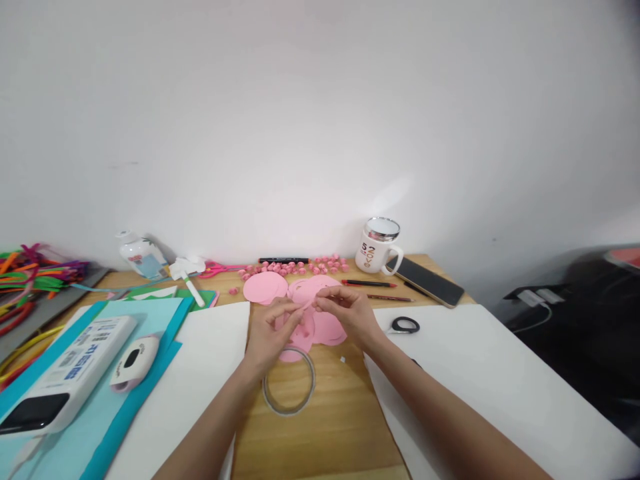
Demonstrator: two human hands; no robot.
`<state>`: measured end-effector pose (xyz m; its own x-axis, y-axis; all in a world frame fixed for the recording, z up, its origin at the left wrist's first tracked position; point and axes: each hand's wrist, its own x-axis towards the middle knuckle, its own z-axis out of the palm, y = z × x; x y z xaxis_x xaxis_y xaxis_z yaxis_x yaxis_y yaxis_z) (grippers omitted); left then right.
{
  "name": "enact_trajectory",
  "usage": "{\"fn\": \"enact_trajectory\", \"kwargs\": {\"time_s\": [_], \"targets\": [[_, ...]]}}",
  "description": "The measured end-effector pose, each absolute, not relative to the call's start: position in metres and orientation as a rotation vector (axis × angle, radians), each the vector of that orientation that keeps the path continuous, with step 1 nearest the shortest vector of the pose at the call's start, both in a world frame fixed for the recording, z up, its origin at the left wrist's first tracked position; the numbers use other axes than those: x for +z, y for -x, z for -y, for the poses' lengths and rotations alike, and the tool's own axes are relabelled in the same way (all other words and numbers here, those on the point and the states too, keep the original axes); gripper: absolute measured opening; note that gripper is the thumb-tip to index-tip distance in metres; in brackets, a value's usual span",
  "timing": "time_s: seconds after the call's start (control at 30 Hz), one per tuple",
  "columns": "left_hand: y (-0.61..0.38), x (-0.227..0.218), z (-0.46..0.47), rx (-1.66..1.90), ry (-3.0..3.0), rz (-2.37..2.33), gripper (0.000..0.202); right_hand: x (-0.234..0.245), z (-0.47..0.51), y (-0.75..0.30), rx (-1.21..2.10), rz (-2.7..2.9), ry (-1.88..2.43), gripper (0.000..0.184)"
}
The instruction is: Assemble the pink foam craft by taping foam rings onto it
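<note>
My left hand (pixel 273 333) and my right hand (pixel 353 313) meet above a pile of pink paper circles (pixel 330 329). Thumb and forefinger of each are pinched together on a small pink paper piece (pixel 307 308), partly hidden by the fingers. One separate pink circle (pixel 265 287) lies just beyond my left hand. Below the hands, a roll of tape (pixel 267 399) rests flat on the wooden table (pixel 320 427). Behind the circles sit several small rolled pink paper pieces (pixel 285 269).
At the back right stand a white mug (pixel 373 250) and a phone (pixel 430 283). Black-handled scissors (pixel 405 325) and pens (pixel 369 283) lie nearer. Leftward are a white bottle (pixel 143 257), a glue gun-sized white device (pixel 70 373), turquoise sheets (pixel 165 317) and colourful pipe cleaners (pixel 40 270).
</note>
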<state>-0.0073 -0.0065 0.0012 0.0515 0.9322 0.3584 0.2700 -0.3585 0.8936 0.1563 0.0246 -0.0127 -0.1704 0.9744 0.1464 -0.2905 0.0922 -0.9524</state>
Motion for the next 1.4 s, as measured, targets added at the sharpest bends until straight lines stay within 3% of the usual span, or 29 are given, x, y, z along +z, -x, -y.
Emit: {"fn": "enact_trajectory", "kwargs": {"time_s": [0.8,1.1,1.4], "targets": [[0.009,-0.008,0.007,1.238,-1.652,-1.228,0.018,-0.011,-0.025,-0.157,1.307,1.216,0.795,0.013],[0.009,-0.010,0.000,1.420,-2.059,-1.262,0.010,-0.010,-0.028,-0.161,1.309,1.263,0.759,0.013],[0.008,-0.013,0.003,1.238,-1.704,-1.310,0.014,-0.009,-0.025,-0.155,1.348,1.141,0.799,0.013]]}}
